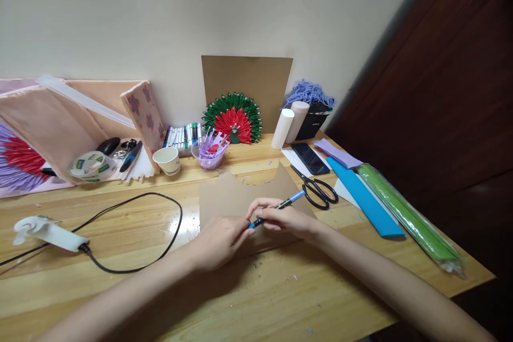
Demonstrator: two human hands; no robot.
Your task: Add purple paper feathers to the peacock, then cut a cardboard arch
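Right hand point(280, 218) and left hand point(222, 238) together above a brown card point(220, 200) on the wooden surface point(192, 310), the right gripping a blue-ended marker point(284, 204) aslant, the left pinching its lower end, black-handled scissors point(317, 190) lying beside the card.

You held a slim black-and-blue marker point(285, 204) in your right hand point(280, 218), your left hand point(221, 238) close at its near end, over a flat brown cardboard sheet point(224, 200). Black-handled scissors point(308, 181) lay right, a white corded glue gun point(56, 234) left; a green-and-red fan-shaped ornament point(232, 118) stood on the far side.
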